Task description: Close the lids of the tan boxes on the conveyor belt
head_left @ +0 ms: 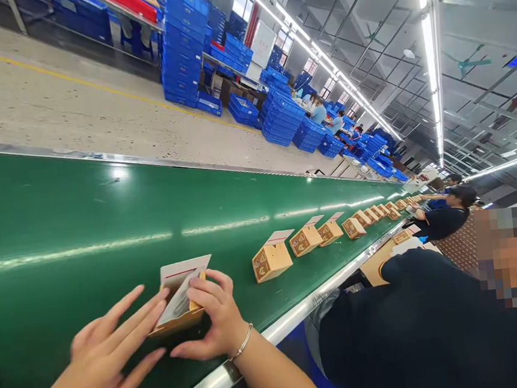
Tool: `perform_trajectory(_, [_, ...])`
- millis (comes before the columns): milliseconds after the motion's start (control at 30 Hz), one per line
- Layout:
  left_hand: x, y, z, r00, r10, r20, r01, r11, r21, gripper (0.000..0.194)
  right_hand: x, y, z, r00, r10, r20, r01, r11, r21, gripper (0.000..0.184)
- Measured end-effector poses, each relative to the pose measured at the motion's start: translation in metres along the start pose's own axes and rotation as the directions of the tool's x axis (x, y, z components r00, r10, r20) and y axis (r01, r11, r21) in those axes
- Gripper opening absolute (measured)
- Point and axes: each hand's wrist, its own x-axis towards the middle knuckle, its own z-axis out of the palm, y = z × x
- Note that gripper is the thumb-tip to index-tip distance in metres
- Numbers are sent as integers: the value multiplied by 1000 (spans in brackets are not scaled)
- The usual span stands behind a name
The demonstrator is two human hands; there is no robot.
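A: What lies between your hands?

B: An open carton [179, 326], over the green belt [84, 221] near its metal edge [288, 325]; its underside cannot be seen well enough to tell whether it touches the belt. The pale flap [184, 269] stands raised on the far side, leaving the mouth open to you, and a pale folded sheet [177, 304] slants within.

A: Why are your hands set on opposite sides?

B: Probably to steady light walls. Your left hand [104, 352] is open, thumb apart from the fingers, its longer fingertips at the carton's left rim. Your right hand [221, 315] curls its fingers over the right rim, beside the sheet, with the thumb lower and apart from them; whether it is clamped, you cannot tell. The curl may keep the sheet inside the wall.

A: And beyond?

B: A row of cartons [272, 261] recedes along the belt. Several nearer ones have raised flaps, presumably so that their tops remain accessible. A person in a dark shirt [387, 321] sits or stands alongside, right of you.
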Motion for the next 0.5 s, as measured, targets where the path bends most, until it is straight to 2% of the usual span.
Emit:
perform_trajectory(100, [22, 5, 17, 994, 92, 52, -98, 987, 126, 45, 14, 5, -14, 998, 44, 45, -42, 998, -44, 62])
perform_trajectory(167, [35, 8, 26, 993, 82, 89, -93, 988, 123, 34, 19, 7, -28, 993, 74, 90, -72, 997, -31, 48])
perform_trajectory(233, [44, 12, 35, 992, 44, 119, -55, 994, 92, 34, 20, 7, -36, 988, 115, 102, -120, 992, 45, 35])
perform_trajectory(267, [47, 14, 40, 991, 22, 132, -31, 997, 70, 36, 19, 6, -38, 988, 140, 71, -148, 982, 120, 30])
perform_trajectory(333, [49, 19, 50, 992, -37, 124, 35, 999, 23, 39, 17, 6, -34, 965, 243, -95, -205, 932, 299, 29])
perform_trajectory(367, [50, 23, 55, 993, -77, 89, 78, 997, -7, 36, 15, 6, -31, 924, 324, -203, -233, 898, 374, 27])
perform_trajectory(433, [50, 31, 64, 986, -166, -25, 163, 983, -83, 29, 10, 8, -23, 796, 488, -359, -309, 837, 452, 19])
perform_trajectory(500, [50, 38, 71, 960, -252, -119, 234, 962, -141, 30, 7, 10, -17, 694, 614, -376, -428, 772, 471, 30])
